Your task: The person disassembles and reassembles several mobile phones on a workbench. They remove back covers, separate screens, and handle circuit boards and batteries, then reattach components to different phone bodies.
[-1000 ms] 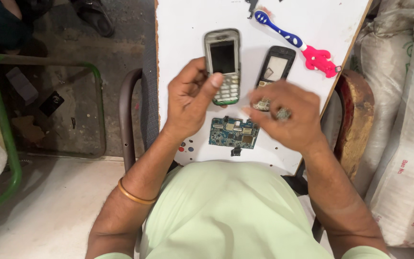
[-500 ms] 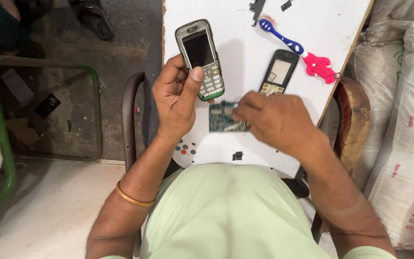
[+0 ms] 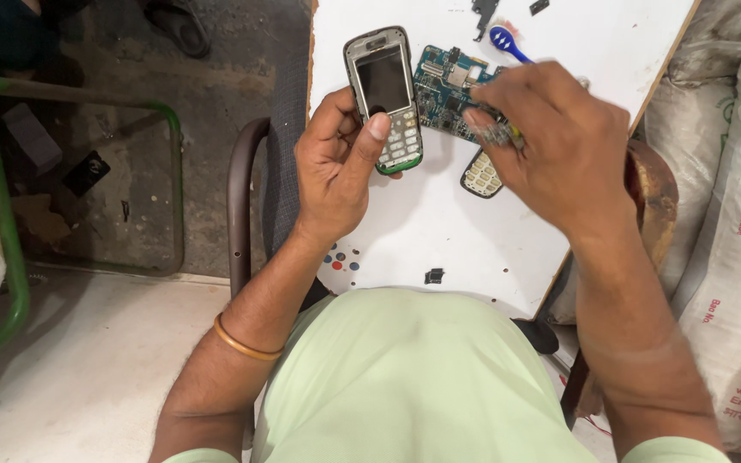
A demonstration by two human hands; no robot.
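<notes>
Tabletop: a white board (image 3: 473,231) with a raw wooden edge, lying slantwise in front of the person; a few coloured dots are printed near its near left corner, and a small dark chip (image 3: 433,276) lies near the near edge.
Room: grey concrete floor (image 3: 113,377) on the left, a green metal tube frame (image 3: 177,184) over it, white woven sacks (image 3: 735,257) stacked on the right.
Far edge: small black parts (image 3: 484,13) lie on the white surface.
Left hand (image 3: 336,167): curled around the lower part of a silver and green mobile phone (image 3: 385,99), thumb pressed on the keypad, the phone raised screen-up over the left part of the tabletop; a bangle (image 3: 242,343) sits on the forearm.
Right hand (image 3: 555,141): fingers pinched together on a blue circuit board (image 3: 448,81), just right of the phone and almost touching it.
Keypad piece (image 3: 482,176): a pale keypad lies on the tabletop, partly under the right hand.
Toothbrush (image 3: 503,41): its blue head shows just beyond the right hand, the rest hidden.
Blur: the right hand is smeared, so its fingertip grip is not sharp.
</notes>
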